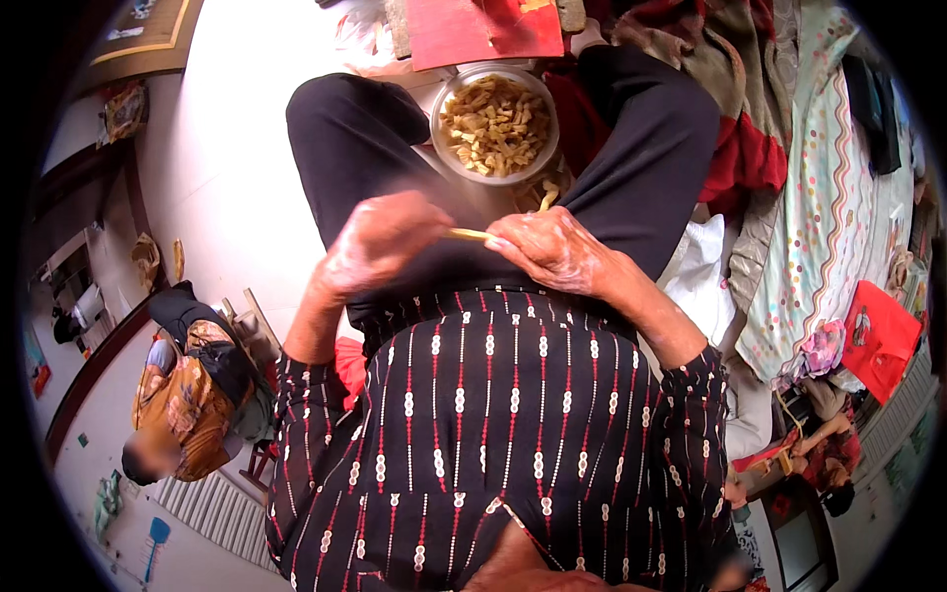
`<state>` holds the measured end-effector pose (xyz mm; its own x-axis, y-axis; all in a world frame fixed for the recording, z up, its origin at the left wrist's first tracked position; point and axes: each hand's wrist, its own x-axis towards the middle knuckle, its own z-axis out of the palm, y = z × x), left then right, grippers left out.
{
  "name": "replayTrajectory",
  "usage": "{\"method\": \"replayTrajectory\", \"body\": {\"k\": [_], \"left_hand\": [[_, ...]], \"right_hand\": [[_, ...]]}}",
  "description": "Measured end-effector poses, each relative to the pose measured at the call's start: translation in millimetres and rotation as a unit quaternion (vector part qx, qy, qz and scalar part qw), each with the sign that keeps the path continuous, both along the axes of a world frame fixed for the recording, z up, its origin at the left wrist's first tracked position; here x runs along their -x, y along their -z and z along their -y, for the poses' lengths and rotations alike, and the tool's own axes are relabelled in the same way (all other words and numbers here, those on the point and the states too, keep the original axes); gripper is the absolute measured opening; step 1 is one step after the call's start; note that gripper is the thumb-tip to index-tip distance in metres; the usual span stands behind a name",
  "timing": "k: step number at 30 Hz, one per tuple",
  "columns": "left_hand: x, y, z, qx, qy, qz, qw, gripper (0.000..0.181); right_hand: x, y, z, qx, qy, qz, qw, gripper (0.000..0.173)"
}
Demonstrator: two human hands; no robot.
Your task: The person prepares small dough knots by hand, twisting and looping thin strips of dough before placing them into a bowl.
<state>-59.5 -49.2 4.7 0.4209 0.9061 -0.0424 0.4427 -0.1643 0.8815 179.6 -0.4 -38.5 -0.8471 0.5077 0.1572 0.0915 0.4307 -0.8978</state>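
A thin pale-yellow strip (pixel 467 234) stretches between my two hands, above my lap. My left hand (pixel 385 240), blurred, closes around its left end. The fingers of my right hand (pixel 551 248) pinch the other end. Another yellowish length (pixel 549 195) shows just beyond my right knuckles; whether it belongs to the same strip cannot be told. Between my knees stands a round, pale-rimmed bowl (pixel 442 159) holding a heap of short yellow-brown pieces (pixel 497 126), which look like food.
A red board (pixel 484 29) lies beyond the bowl. A dotted cloth (pixel 788 274) covers a surface on the right, near a brown and red blanket (pixel 729 81) and a white bag (pixel 699 263). One person (pixel 185 422) sits left, another (pixel 821 444) is lower right.
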Motion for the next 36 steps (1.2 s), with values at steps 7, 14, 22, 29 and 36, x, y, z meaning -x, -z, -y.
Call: {"method": "replayTrajectory", "body": {"k": [7, 14, 22, 29, 36], "left_hand": [[19.6, -27.3, -18.5, -0.121, -0.001, -0.219, 0.968, 0.02], [-30.3, -16.7, -14.6, -0.051, 0.061, -0.18, 0.981, 0.037], [10.4, -41.6, -11.5, 0.161, 0.11, -0.133, 0.972, 0.029], [47.4, -42.8, -5.4, 0.136, -0.24, 0.418, 0.866, 0.032], [21.4, -47.0, -50.3, 0.149, -0.166, 0.743, 0.631, 0.032]], "right_hand": [[33.2, -8.8, -16.8, -0.07, 0.014, -0.038, 0.997, 0.019], [22.7, -6.4, -26.2, 0.039, -0.063, 0.02, 0.997, 0.027], [1.5, -17.1, -16.9, 0.064, -0.084, 0.02, 0.994, 0.026], [57.4, -51.0, -32.5, -0.007, 0.071, -0.199, 0.977, 0.024], [85.6, -64.5, -54.0, -0.142, 0.156, -0.179, 0.961, 0.019]]}}
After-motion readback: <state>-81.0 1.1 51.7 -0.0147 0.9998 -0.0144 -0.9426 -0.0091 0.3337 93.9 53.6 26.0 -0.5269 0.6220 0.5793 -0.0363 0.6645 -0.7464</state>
